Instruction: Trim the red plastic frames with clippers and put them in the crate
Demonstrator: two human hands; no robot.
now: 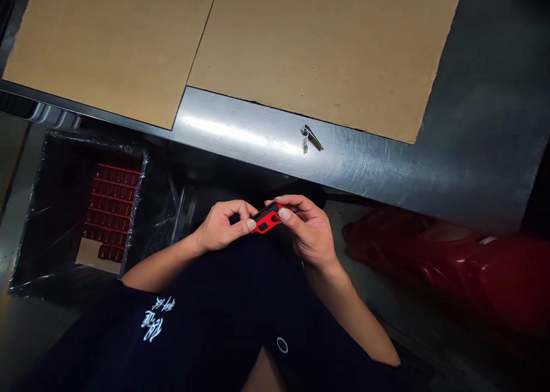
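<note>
Between my two hands, in front of my lap, is a small red and black plastic case [267, 220] with a dark rectangular opening and a round hole in its red face. My left hand [227, 224] pinches its left end between thumb and fingers. The right end is gripped by my right hand [310, 227], thumb on the red face and fingers behind. The case is tilted, its right end higher. What lies on its far side is hidden.
Cardboard sheets [322, 54] cover much of the metal table [240, 129]. Nail clippers or a similar small metal tool [312, 138] lie near its edge. At left stands a plastic-lined bin [55, 208] with rows of red parts [112, 208]. Something large and red [451, 260] is at right.
</note>
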